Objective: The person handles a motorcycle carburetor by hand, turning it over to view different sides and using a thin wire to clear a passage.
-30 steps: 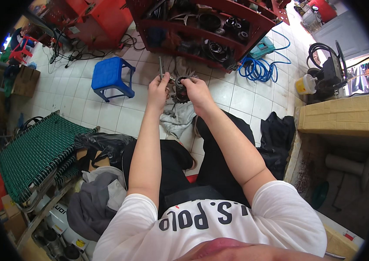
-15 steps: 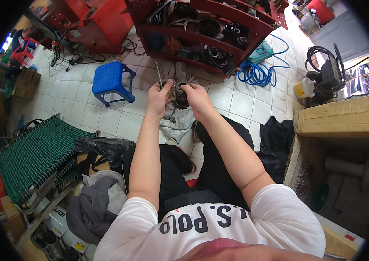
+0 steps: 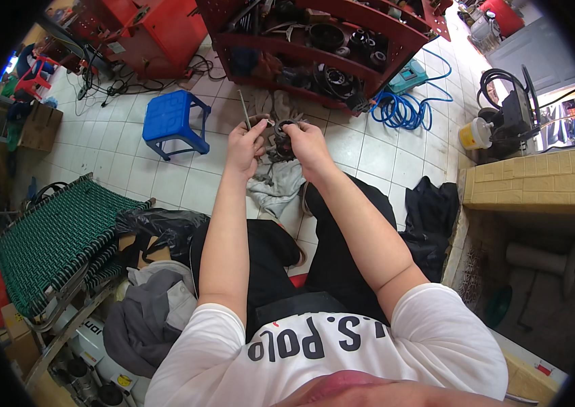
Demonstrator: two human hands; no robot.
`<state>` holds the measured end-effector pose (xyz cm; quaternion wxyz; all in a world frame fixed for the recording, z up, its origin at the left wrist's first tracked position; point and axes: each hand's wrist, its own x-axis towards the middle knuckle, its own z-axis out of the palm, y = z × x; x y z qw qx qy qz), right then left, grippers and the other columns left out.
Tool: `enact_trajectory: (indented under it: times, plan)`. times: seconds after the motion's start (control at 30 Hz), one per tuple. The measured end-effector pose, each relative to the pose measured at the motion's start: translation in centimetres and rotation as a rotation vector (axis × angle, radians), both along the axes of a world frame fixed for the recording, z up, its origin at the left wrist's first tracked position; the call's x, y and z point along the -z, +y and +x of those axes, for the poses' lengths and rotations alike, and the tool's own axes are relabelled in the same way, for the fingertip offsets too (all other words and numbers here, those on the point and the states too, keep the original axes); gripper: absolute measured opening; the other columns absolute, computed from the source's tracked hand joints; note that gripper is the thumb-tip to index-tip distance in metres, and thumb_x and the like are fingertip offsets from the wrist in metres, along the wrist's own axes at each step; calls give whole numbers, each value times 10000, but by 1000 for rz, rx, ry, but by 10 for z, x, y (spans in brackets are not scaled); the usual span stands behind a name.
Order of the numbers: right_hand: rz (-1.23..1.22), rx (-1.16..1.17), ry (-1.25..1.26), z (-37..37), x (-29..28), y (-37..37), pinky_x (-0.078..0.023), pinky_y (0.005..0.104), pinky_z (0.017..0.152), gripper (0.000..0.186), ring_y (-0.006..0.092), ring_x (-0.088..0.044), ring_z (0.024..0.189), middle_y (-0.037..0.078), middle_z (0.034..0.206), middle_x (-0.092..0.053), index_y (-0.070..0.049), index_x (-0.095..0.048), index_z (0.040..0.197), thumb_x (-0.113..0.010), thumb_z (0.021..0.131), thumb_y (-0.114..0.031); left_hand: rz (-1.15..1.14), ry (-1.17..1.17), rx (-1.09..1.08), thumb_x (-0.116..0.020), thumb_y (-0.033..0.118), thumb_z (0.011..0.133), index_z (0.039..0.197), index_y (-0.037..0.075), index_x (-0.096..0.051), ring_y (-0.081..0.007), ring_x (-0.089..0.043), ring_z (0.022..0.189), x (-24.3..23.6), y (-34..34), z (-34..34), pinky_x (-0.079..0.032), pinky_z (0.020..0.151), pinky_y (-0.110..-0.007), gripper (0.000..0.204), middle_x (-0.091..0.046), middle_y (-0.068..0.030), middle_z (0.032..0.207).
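My left hand (image 3: 243,148) is closed around a slim metal rod (image 3: 244,108), which sticks up past the thumb and looks like a screwdriver shaft. By the left fingertips is a tiny pale piece, too small to name. My right hand (image 3: 308,144) is closed, its thumb and fingers pinching the upper rim of a dark round metal part (image 3: 285,148). That part stands between both hands, low over the floor; its lower side merges with the background. Grey cloth (image 3: 278,188) lies on the tiles beneath, between my feet.
A blue plastic stool (image 3: 168,115) stands to the left. Ahead is a red shelf rack (image 3: 260,51) loaded with dark metal parts. Blue hose (image 3: 396,112) lies coiled at the right. A green woven folding bed (image 3: 56,237) and black cloth (image 3: 430,210) flank my legs.
The tip of the rod has swung slightly left, and the left fingertips have drawn a little away from the metal part. My right hand stays on its rim.
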<state>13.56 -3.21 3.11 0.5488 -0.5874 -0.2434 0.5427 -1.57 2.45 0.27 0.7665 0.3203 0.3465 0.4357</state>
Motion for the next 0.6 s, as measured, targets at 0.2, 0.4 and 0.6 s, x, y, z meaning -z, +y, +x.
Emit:
enact_trajectory:
  times: [0.2, 0.4, 0.6]
  plan:
    - [-13, -11, 10, -2, 0, -1, -446, 305, 672, 237, 115, -553, 737, 28, 825, -653, 14, -715, 955, -652, 954, -214, -10, 113, -42, -755, 233, 998, 1061, 78, -698, -8, -368, 496, 8, 0, 3, -244, 448, -207, 177, -653, 51, 842]
    - [-20, -2, -12, 3, -1, -2, -441, 310, 665, 237, 114, -549, 717, 20, 811, -650, 11, -720, 952, -647, 965, -214, -62, 58, -33, -771, 273, 987, 1054, 76, -695, -14, -373, 498, -7, -4, 7, -242, 450, -211, 222, -634, 40, 833]
    - [-22, -22, -15, -1, -2, -2, -443, 313, 666, 245, 116, -545, 706, 20, 816, -656, 17, -725, 965, -644, 963, -214, 5, 148, -25, -785, 304, 973, 1006, 90, -694, -13, -396, 519, 5, -1, 2, -257, 452, -208, 235, -661, 30, 843]
